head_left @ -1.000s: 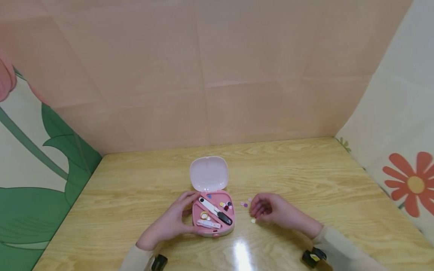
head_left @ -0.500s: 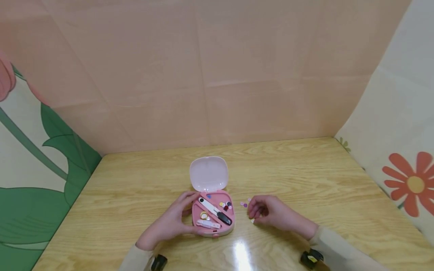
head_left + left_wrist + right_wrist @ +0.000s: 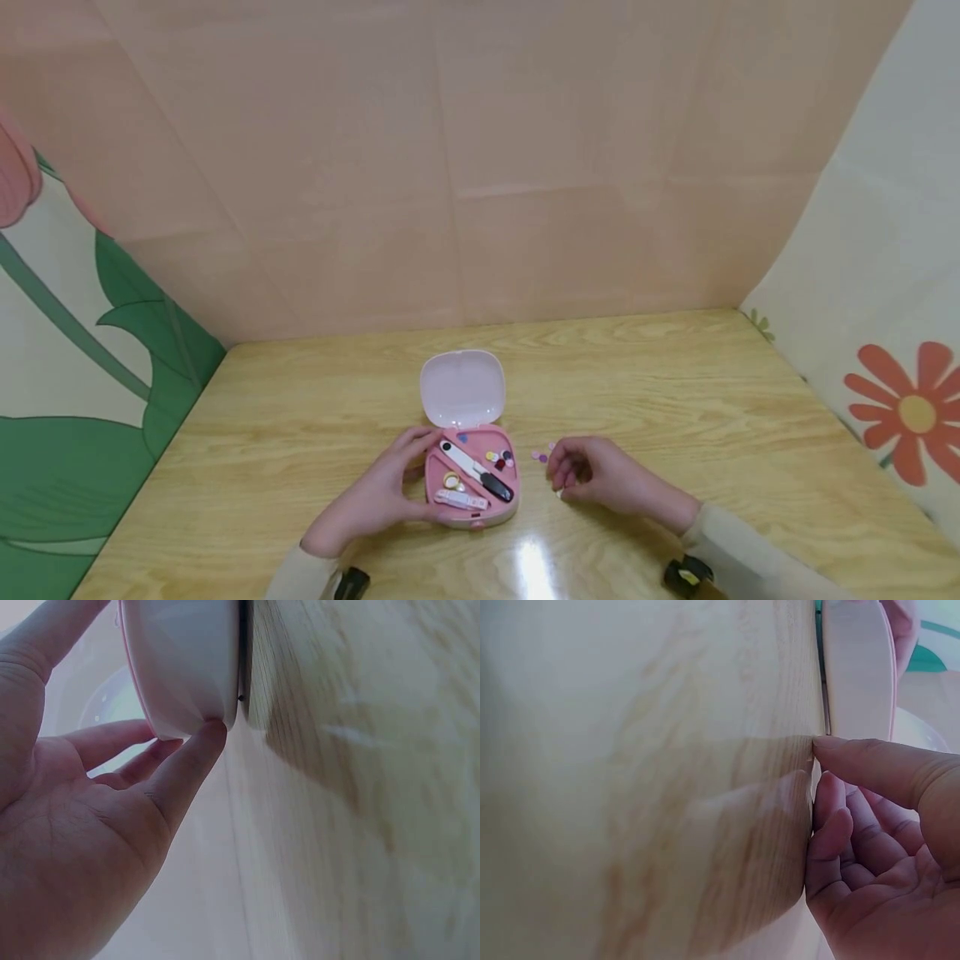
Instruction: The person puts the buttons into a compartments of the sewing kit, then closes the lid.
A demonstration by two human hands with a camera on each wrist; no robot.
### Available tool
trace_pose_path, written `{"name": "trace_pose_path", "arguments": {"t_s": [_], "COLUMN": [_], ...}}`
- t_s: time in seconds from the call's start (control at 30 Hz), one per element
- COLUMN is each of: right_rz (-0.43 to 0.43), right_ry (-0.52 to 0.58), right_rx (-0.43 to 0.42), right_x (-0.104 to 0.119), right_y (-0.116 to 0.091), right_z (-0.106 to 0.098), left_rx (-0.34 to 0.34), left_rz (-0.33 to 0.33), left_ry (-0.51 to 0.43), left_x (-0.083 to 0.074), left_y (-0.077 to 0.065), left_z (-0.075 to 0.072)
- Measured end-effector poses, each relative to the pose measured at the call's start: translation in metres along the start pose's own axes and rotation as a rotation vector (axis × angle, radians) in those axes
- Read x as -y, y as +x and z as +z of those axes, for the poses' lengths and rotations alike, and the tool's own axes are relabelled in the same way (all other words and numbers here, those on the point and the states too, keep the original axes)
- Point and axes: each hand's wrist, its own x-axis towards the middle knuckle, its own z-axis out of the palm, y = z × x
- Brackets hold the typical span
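A pink sewing-kit-like box [image 3: 433,467] stands on the table with its pale lid [image 3: 462,390] tipped back. Across its tray lies a long white and black tool [image 3: 476,471]; small buttons [image 3: 500,462] and a white clip-like piece [image 3: 461,499] sit in the side compartments. My left hand [image 3: 377,492] grips the box from its left, thumb at the front and fingers toward the back, as the white side wall [image 3: 184,660] shows. To the right, my right hand [image 3: 596,477] has curled fingers and a thumb at the tabletop, pinching a small pale button [image 3: 558,493], mostly hidden.
A few small pink and purple buttons [image 3: 542,457] lie on the wooden table [image 3: 330,400] between the box and the right hand. Printed cloth walls [image 3: 450,167] rise behind the table and along both sides.
My right hand has shifted slightly left and down, and its thumb and fingers have closed in on the pale button. The left hand keeps its grip on the box.
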Motion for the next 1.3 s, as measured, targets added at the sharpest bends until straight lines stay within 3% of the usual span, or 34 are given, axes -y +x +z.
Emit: {"name": "trace_pose_path", "arguments": {"t_s": [0.7,1.0,1.3], "right_rz": [-0.014,0.064,0.077], "right_ry": [0.026,0.013,0.02], "right_rx": [0.031,0.032,-0.008], "right_x": [-0.003,0.004,0.009], "right_y": [-0.001,0.0,0.003], "right_z": [-0.003,-0.01,-0.018], "left_rx": [0.001,0.008,0.005], "left_rz": [-0.011,-0.009,0.003], "left_ry": [0.009,-0.039,-0.046], "left_x": [0.0,-0.001,-0.002], "left_y": [0.0,0.001,0.0], "left_z": [0.001,0.0,0.0]}}
